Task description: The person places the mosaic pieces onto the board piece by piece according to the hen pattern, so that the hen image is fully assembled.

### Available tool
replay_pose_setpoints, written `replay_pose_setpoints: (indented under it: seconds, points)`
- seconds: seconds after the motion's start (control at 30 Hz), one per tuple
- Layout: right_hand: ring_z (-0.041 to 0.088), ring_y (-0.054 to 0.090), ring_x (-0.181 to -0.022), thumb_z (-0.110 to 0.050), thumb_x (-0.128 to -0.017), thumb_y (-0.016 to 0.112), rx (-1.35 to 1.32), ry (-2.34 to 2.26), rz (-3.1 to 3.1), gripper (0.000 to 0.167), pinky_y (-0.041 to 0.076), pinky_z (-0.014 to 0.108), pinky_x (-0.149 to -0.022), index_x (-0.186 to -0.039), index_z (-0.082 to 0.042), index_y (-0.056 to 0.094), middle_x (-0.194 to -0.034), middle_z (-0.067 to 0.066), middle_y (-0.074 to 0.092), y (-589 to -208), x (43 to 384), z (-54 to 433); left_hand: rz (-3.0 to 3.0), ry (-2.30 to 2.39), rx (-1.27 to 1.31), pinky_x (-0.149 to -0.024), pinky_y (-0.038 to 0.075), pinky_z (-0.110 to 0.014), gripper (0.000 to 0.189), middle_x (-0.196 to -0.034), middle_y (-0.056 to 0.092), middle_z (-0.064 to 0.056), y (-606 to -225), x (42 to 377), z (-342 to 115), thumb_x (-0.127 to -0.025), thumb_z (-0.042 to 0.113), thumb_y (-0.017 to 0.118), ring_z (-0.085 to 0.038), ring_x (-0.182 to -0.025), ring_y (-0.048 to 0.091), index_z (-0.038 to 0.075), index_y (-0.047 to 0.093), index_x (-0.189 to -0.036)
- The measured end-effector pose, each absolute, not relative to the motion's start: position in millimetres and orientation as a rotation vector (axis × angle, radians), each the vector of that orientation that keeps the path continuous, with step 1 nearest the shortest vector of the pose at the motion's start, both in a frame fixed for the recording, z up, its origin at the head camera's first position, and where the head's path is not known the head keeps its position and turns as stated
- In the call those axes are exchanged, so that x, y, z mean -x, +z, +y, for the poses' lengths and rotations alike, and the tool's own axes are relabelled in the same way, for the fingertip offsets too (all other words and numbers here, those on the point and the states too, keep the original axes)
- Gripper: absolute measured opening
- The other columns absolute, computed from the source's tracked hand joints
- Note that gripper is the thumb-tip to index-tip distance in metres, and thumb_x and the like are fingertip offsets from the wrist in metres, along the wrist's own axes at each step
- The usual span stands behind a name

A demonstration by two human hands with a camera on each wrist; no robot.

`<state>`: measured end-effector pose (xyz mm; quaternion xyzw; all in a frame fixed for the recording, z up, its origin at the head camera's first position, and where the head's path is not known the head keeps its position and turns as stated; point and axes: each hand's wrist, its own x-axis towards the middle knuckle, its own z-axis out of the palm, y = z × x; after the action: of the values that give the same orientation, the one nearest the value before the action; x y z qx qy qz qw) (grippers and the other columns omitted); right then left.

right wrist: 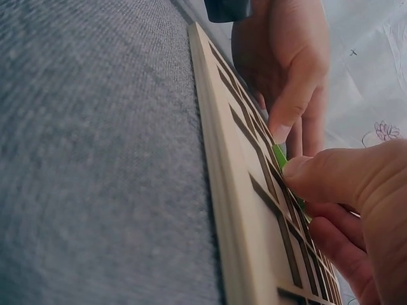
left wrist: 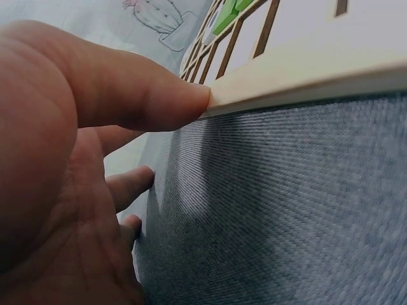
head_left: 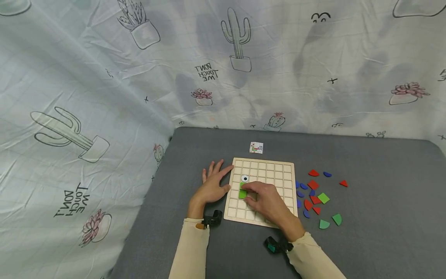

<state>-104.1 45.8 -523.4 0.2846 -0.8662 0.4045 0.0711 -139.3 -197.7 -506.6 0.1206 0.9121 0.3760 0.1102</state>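
A wooden grid board (head_left: 259, 223) lies on the table. At its left edge my left hand (head_left: 210, 188) rests with spread fingers; the thumb (left wrist: 184, 105) touches the board's rim in the left wrist view. My right hand (head_left: 268, 199) reaches over the grid, thumb and fingers curled around a light green square (head_left: 242, 195). Another light green square (head_left: 241, 186) sits just above it, partly under the index finger. Above both, a white piece with a black dot (head_left: 245, 178) occupies a cell. In the right wrist view, the fingers partly hide the green piece (right wrist: 280, 155).
Right of the board lie loose red pieces (head_left: 313, 185), blue pieces (head_left: 306, 213), dark green pieces (head_left: 324, 224) and one light green square (head_left: 323, 198). A small printed pattern card (head_left: 256, 147) lies behind the board. Patterned cloth (head_left: 278, 77) hangs behind and left of the table.
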Motion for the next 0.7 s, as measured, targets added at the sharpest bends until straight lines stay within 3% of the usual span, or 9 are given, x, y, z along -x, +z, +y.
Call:
replay_pose_setpoints:
  seconds: [0.43, 0.7]
  points:
    - [0.017, 0.08, -0.109, -0.014, -0.088, 0.093, -0.789, 1.352, -2.595, 0.038, 0.065, 0.045, -0.095, -0.124, -0.011, 0.083, -0.119, -0.002, 0.083, -514.9, 94.8, 71.7, 2.687, 1.11, -0.36, -0.13, -0.01, -0.075, 0.07, -0.182, 0.021, -0.021, -507.4, 139.1, -197.6, -0.099, 0.005, 0.068, -0.047, -0.171, 0.0, 0.017, 0.051, -0.165]
    - [0.012, 0.08, -0.105, -0.008, -0.089, 0.091, -0.608, 1.53, -2.543, 0.039, 0.063, 0.021, -0.088, -0.126, -0.014, 0.081, -0.116, 0.002, 0.084, -510.7, 78.3, 144.1, 2.683, 1.097, -0.367, -0.131, -0.011, -0.074, 0.069, -0.183, 0.019, -0.02, -506.2, 137.7, -198.8, -0.1, 0.005, 0.068, -0.046, -0.171, -0.002, 0.018, 0.051, -0.166]
